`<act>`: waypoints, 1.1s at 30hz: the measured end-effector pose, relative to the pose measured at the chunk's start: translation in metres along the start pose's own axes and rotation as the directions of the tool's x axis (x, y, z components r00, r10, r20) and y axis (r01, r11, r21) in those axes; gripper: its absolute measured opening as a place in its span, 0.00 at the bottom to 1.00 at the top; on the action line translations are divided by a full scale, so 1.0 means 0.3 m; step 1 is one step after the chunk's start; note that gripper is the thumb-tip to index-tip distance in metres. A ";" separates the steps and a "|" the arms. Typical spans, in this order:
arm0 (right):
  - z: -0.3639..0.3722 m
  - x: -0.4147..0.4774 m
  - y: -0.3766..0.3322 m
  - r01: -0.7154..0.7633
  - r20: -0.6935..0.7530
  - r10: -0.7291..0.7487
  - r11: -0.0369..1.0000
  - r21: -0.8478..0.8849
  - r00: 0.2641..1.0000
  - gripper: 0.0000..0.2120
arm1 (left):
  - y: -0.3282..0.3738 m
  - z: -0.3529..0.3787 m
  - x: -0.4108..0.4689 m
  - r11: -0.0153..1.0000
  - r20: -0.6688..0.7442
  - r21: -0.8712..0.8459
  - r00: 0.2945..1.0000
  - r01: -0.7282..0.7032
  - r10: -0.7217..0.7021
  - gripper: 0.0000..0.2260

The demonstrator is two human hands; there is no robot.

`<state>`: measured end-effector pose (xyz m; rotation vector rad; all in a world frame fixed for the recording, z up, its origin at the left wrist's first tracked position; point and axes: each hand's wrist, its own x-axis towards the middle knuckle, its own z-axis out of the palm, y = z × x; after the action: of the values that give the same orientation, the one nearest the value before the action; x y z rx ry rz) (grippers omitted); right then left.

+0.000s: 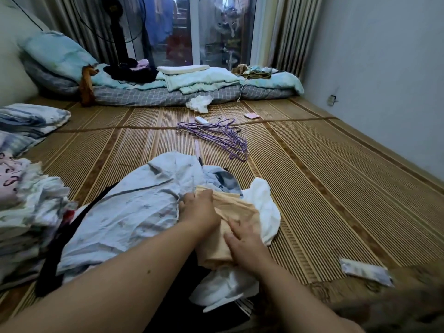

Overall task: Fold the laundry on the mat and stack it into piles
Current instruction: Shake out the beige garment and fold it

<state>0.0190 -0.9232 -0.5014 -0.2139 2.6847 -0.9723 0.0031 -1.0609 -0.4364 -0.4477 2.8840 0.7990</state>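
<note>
A small peach-coloured garment [234, 207] lies on top of a loose heap of laundry in front of me on the bamboo mat [324, 183]. My left hand [200, 207] grips its upper left edge, fingers curled into the cloth. My right hand [245, 239] lies flat on its lower part, fingers straight. Under it are a pale blue patterned shirt [134, 207], a white garment [266, 207] and some dark clothing [55, 267]. A stack of folded laundry [28, 212] stands at my left.
Purple wire hangers [221, 138] lie in a bundle mid-mat, with a white remote [201, 120] and a crumpled white cloth [199, 103] beyond. Folded bedding [199, 80] and pillows [55, 56] line the far side. A small packet [365, 272] lies at right, a wall beyond.
</note>
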 end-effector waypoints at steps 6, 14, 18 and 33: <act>-0.039 0.035 -0.025 0.151 -0.147 -0.122 0.967 0.206 0.982 0.27 | -0.008 -0.037 0.002 0.968 0.056 -0.183 0.981 -0.175 0.188 0.31; -0.448 0.051 -0.173 0.282 0.026 -0.294 0.935 0.213 0.955 0.40 | 0.142 -0.285 -0.053 0.772 0.271 -0.271 0.723 -0.575 0.635 0.45; -0.541 -0.016 -0.220 0.254 0.167 -0.345 0.877 0.407 0.924 0.18 | 0.185 -0.357 -0.060 0.719 0.312 -0.284 0.648 -0.635 0.695 0.46; -0.792 0.001 0.124 0.067 -0.324 0.254 0.685 0.725 0.911 0.12 | 0.413 0.119 0.018 0.386 0.348 -0.898 0.878 0.212 0.329 0.20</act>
<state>-0.0558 -0.7513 -0.3508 0.3352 2.3240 -2.1428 -0.0395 -0.9425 -0.4080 -0.1413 1.6966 2.1786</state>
